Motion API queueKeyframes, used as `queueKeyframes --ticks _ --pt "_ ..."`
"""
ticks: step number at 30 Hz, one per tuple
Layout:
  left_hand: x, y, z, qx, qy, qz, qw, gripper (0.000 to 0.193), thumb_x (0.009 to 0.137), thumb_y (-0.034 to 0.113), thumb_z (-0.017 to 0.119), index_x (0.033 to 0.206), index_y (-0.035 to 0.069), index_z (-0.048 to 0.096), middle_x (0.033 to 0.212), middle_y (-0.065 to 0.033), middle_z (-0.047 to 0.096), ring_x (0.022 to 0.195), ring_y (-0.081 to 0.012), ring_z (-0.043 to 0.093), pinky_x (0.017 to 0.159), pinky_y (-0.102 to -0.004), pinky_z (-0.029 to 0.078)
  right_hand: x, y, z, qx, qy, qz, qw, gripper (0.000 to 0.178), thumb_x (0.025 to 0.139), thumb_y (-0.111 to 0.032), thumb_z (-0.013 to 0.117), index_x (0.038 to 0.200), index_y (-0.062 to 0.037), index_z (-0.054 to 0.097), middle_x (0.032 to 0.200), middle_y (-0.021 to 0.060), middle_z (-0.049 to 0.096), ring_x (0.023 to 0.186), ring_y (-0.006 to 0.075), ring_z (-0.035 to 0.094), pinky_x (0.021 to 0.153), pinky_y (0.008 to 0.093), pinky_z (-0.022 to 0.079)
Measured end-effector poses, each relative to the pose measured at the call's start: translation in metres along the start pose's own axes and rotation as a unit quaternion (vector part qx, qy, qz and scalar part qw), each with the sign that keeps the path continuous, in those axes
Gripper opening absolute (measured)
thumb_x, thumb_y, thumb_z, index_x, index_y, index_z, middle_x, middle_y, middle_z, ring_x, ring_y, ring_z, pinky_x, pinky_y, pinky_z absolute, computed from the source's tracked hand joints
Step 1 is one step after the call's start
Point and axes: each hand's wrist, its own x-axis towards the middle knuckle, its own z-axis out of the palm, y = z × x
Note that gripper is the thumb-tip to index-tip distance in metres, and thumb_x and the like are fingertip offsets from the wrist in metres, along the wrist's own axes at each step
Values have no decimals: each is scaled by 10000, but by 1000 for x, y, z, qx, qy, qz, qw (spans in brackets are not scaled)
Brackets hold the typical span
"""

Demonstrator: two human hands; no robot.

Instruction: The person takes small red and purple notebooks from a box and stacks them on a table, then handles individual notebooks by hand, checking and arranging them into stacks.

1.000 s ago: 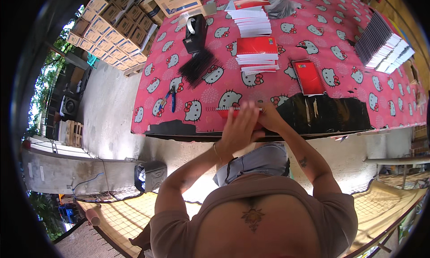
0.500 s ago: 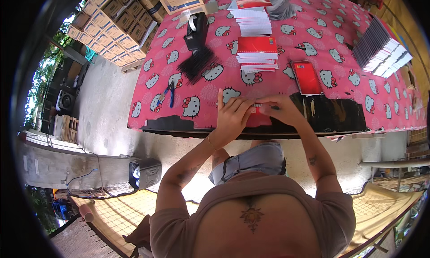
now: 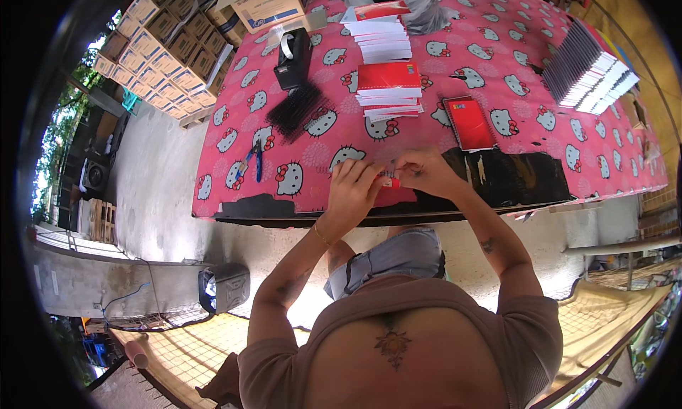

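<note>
Near the table's front edge, my left hand (image 3: 351,191) is closed on a small red-covered notebook (image 3: 391,182), of which only a strip shows between the hands. My right hand (image 3: 428,173) has its fingers pinched together at the notebook's edge; a thin binding coil may be there, but it is too small to make out. A red spiral notebook (image 3: 472,123) lies just beyond my right hand. Farther off is a stack of red-covered, unbound pads (image 3: 388,76). Black binding coils (image 3: 295,112) lie in a pile to the left, with blue-handled pliers (image 3: 258,162) nearer me.
A black tape dispenser (image 3: 293,59) stands behind the coils. Another paper stack (image 3: 380,41) and a grey plastic bag (image 3: 428,9) are farther back. Spiral notebooks (image 3: 586,71) are piled at the right. Cardboard boxes (image 3: 167,50) are stacked beyond the table's left side.
The whole view has shifted, so the table things appear farther left. My right hand's fingers have drawn in more tightly at the notebook's edge; my left hand keeps its hold.
</note>
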Motion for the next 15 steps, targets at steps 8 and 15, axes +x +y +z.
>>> queueKeyframes --ticks 8,15 --pt "32 -2 -19 -91 -109 22 990 269 844 53 677 1111 27 663 960 -111 642 868 -310 604 741 -416 473 -13 -13 12 -17 155 9 988 109 844 -13 650 953 -5 653 754 132 655 660 173 647 628 317 508" --pt "139 -61 13 -101 19 26 994 299 879 138 675 1155 24 673 1178 -155 669 1023 -337 663 860 -391 543 -27 -23 -53 -201 192 101 955 393 858 -90 702 1243 -48 636 1188 171 647 988 256 665 812 322 519"
